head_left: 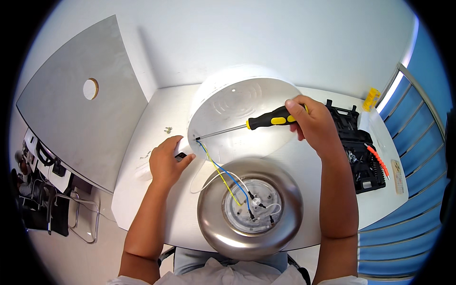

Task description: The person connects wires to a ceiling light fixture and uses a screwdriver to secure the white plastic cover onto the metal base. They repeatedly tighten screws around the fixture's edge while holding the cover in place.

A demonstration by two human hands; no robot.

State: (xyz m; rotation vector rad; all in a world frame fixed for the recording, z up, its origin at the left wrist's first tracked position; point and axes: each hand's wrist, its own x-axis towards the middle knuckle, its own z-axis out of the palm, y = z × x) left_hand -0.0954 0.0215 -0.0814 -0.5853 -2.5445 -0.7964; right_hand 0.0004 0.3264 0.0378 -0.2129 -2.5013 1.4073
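The right hand (311,124) grips a black-and-yellow screwdriver (259,122); the left hand (167,160) holds the left end of a white, bowl-like shell (225,111) between them. Blue and yellow-green wires (208,155) run from it to a round, shiny metal base (212,209) nearer the person. Beneath is a white tabletop (178,225); beyond the hands, a pale wall (323,42), and leftward a grey board (66,71).

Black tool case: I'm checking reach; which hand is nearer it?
Right: the right hand is left of the case; the left hand is farther left, by the white shade.
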